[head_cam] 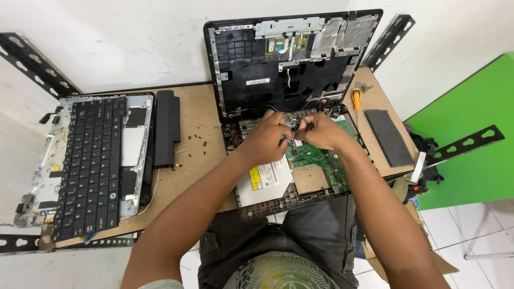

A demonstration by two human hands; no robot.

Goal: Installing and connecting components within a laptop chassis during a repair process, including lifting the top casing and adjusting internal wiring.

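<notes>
An opened laptop base point(278, 206) lies on the brown table with its green circuit board point(321, 160) and silver optical drive point(265, 182) exposed. The upper case point(278, 69) stands upright behind it against the wall. My left hand point(267, 136) and my right hand point(320, 130) meet over the rear of the board near the hinge. Both pinch at thin wires point(295, 127) there, fingertips nearly touching. What exactly each finger holds is partly hidden.
A detached keyboard on its palm-rest frame point(88, 166) lies at the left, a black battery point(167, 128) beside it. Small loose screws point(199, 140) dot the table point(182, 182). An orange-handled screwdriver point(356, 104) and a dark flat pad point(389, 136) lie at the right. A green surface point(471, 112) is far right.
</notes>
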